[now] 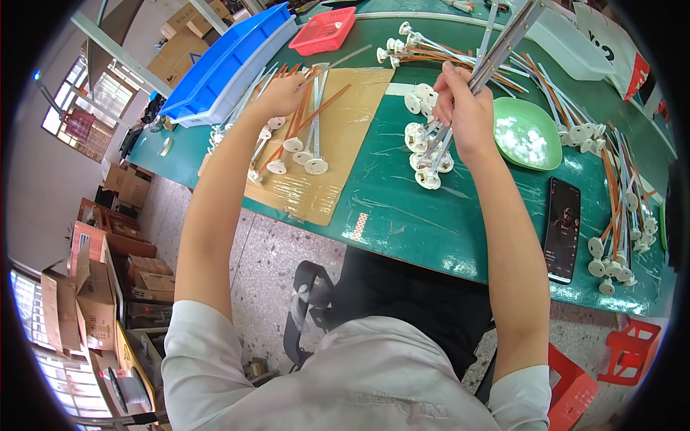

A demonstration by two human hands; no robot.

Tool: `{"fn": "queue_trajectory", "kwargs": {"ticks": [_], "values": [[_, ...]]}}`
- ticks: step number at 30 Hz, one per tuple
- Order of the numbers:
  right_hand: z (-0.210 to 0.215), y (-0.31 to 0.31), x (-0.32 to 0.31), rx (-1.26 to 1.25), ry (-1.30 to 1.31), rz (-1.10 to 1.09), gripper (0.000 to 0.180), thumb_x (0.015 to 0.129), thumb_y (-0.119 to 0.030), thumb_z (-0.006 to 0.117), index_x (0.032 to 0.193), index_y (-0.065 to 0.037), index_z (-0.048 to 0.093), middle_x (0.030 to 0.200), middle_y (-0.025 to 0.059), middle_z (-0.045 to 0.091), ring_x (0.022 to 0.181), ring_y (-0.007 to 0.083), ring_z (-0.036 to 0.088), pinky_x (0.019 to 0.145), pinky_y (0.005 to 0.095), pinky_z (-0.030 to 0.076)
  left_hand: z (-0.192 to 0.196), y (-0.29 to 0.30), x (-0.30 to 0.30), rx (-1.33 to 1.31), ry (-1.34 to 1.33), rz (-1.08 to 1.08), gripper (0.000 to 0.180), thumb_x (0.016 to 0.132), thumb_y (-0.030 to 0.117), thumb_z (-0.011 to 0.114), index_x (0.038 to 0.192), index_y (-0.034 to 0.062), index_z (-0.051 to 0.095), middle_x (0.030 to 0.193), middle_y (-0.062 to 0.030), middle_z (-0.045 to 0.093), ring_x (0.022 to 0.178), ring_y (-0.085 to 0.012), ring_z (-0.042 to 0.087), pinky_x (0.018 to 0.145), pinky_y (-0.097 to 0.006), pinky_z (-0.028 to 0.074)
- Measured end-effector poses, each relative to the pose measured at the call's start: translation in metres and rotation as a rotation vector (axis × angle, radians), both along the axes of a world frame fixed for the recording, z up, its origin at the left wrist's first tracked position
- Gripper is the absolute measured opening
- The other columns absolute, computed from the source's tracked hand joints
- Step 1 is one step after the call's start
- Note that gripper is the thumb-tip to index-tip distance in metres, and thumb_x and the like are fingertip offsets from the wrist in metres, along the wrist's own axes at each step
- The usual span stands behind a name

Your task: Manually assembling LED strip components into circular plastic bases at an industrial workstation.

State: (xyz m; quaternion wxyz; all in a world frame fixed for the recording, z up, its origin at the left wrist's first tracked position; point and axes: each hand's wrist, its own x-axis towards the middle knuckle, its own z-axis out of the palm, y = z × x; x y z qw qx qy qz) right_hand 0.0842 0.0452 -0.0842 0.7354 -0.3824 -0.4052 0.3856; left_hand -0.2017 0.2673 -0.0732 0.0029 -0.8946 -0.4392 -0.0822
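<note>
My right hand (pixel 466 111) is closed round a bundle of silver metal strips (pixel 509 44), which slant up and away. White round end pieces (pixel 428 178) cluster below that hand, near the bundle's lower end. At the left, my left hand (pixel 282 95) is curled closed at a thin grey strip (pixel 346 57) that sticks out to its right; the fingertips are partly hidden. Under and beside it, orange and silver strips with white round ends (pixel 315 167) lie spread on a brown cardboard sheet (pixel 352 136).
A blue bin (pixel 223 61) and a red basket (pixel 323 32) stand at the back left. Right of my right hand are a green bowl (pixel 519 115) of small white pieces, a phone (pixel 562 230) and more strip bundles (pixel 618 208). A red stool (pixel 629 352) stands on the floor.
</note>
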Motion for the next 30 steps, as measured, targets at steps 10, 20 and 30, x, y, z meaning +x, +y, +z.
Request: {"fn": "queue_trajectory", "kwargs": {"ticks": [10, 20, 30], "values": [[-0.002, 0.001, 0.0, -0.005, -0.024, 0.017, 0.03, 0.096, -0.026, 0.062, 0.076, -0.005, 0.053, 0.05, -0.0015, 0.039, 0.043, 0.0093, 0.037, 0.047, 0.0271, 0.033, -0.006, -0.019, 0.006, -0.116, 0.311, 0.229, 0.039, 0.077, 0.028, 0.062, 0.096, -0.0049, 0.071, 0.1, -0.0297, 0.068, 0.098, -0.0411, 0.067, 0.088, -0.047, 0.053], [-0.002, 0.0, -0.001, -0.023, -0.024, 0.019, 0.03, 0.095, -0.025, 0.063, 0.075, -0.006, 0.053, 0.05, -0.0027, 0.039, 0.043, 0.0081, 0.036, 0.047, 0.0268, 0.032, 0.006, -0.005, -0.011, -0.338, 0.003, 0.29, 0.03, 0.08, 0.023, 0.058, 0.093, -0.0026, 0.066, 0.089, -0.0218, 0.071, 0.076, -0.0317, 0.071, 0.072, -0.043, 0.054], [-0.004, 0.003, -0.001, -0.036, -0.038, 0.022, 0.028, 0.095, -0.023, 0.064, 0.075, -0.006, 0.054, 0.05, -0.0035, 0.039, 0.043, 0.0073, 0.036, 0.047, 0.0263, 0.031, 0.001, -0.042, -0.017, -0.21, 0.221, 0.094, 0.028, 0.078, 0.029, 0.065, 0.084, 0.0023, 0.07, 0.077, -0.0193, 0.069, 0.072, -0.0326, 0.068, 0.069, -0.041, 0.053]]}}
